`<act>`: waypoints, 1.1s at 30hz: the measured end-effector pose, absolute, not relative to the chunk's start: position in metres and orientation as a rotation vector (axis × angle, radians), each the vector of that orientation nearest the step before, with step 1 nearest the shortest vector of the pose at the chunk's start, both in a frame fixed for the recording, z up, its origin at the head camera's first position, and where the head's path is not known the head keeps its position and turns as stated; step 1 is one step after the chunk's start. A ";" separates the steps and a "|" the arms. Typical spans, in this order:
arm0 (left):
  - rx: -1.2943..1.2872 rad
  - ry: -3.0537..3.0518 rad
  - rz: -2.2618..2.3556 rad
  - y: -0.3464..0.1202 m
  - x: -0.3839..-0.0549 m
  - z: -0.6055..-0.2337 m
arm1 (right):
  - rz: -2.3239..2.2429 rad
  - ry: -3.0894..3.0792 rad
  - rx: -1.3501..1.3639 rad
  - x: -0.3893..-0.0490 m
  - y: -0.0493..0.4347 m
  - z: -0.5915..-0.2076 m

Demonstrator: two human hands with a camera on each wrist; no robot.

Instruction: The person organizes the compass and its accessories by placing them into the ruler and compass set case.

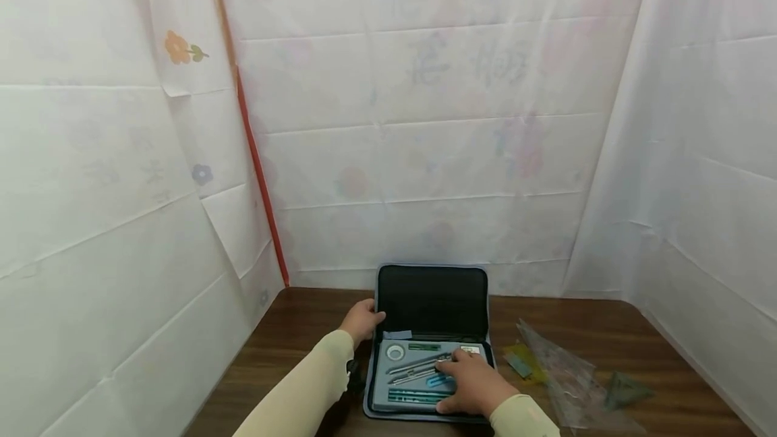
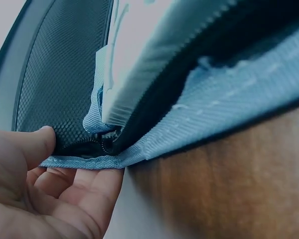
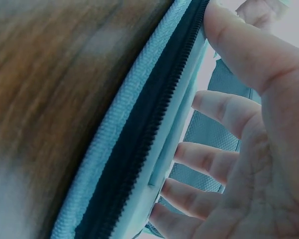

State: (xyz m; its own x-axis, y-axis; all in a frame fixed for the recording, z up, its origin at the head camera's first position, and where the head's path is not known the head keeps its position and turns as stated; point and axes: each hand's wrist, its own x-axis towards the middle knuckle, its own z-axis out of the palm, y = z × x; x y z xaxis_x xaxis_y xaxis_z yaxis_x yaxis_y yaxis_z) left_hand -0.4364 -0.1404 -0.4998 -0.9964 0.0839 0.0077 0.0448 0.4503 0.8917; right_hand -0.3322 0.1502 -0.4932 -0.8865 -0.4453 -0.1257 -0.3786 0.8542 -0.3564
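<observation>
An unfolded grey-blue zip case (image 1: 432, 299) lies on the brown table, its dark mesh-lined lid raised at the back. My left hand (image 1: 360, 322) pinches the lid's left edge near the hinge; in the left wrist view the thumb (image 2: 40, 144) presses the mesh side, with curled fingers beneath the fabric border. Inside the case is a pale tray (image 1: 380, 383) with metal compass-like tools (image 1: 415, 374), green pencils (image 1: 409, 396), a round white roll (image 1: 395, 353) and a small blue item (image 1: 438, 380). My right hand (image 1: 476, 383) spreads over the tray's right side, fingers (image 3: 209, 162) extended, partly covering the contents.
Right of the case lie a large clear set square (image 1: 561, 369), a yellow piece (image 1: 534, 363) and a small greenish triangle (image 1: 625, 390). A dark object (image 1: 355, 377) sits by the left wrist. White sheets (image 1: 425, 154) hang around the table.
</observation>
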 end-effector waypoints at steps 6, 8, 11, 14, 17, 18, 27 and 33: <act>0.202 2.781 1.505 -0.146 -0.434 -0.506 | -0.509 2.827 -0.639 -0.330 0.150 -0.495; 0.196 2.824 1.481 -0.152 -0.433 -0.510 | -0.523 2.820 -0.652 -0.329 0.145 -0.496; 0.170 2.855 1.483 -0.160 -0.429 -0.516 | -0.529 2.812 -0.674 -0.329 0.138 -0.500; 0.152 2.854 1.506 -0.165 -0.426 -0.523 | -0.517 2.805 -0.679 -0.328 0.134 -0.503; 0.138 2.837 1.546 -0.165 -0.423 -0.530 | -0.504 2.803 -0.671 -0.329 0.135 -0.506; 0.143 2.837 1.554 -0.164 -0.422 -0.531 | -0.502 2.799 -0.666 -0.330 0.135 -0.507; 0.139 2.797 1.630 -0.162 -0.423 -0.539 | -0.524 2.768 -0.668 -0.337 0.140 -0.518; 0.110 2.829 1.593 -0.167 -0.422 -0.535 | -0.640 2.722 -0.692 -0.340 0.142 -0.518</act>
State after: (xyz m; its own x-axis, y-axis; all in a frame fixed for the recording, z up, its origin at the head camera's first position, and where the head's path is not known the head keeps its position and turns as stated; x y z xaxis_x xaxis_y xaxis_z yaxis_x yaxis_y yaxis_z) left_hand -0.4217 -0.1667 -0.5354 -0.9921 0.0065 0.1256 0.1108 0.5182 0.8480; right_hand -0.3397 0.1418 -0.5180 -0.8527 -0.5036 -0.1388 -0.3891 0.7895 -0.4746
